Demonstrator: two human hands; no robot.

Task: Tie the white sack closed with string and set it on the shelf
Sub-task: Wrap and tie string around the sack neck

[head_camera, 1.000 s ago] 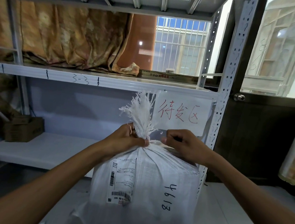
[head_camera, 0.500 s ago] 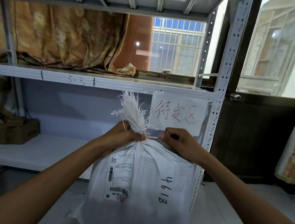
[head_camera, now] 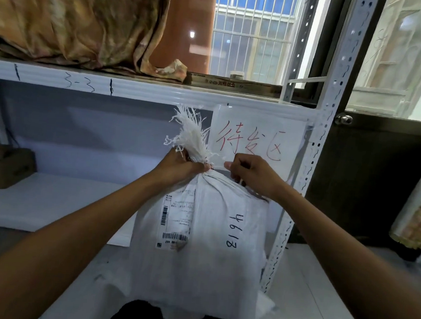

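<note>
White sack (head_camera: pixel 200 272) gripped by its gathered neck, upright on the floor before the shelf (head_camera: pixel 50 202).

The sack is stood against the rack's right upright (head_camera: pixel 300 191), below a paper sign (head_camera: pixel 256 135) with red writing; a shipping label (head_camera: pixel 175 219) and the handwritten number 4618 are carried on its front. The neck is clamped in the left hand (head_camera: pixel 181 168), under the frayed top (head_camera: pixel 193 135). The right hand (head_camera: pixel 256 175) is curled tight just beside it; what it pinches cannot be told. A thin string (head_camera: pixel 179 152) is seen at the left knuckles.
</note>
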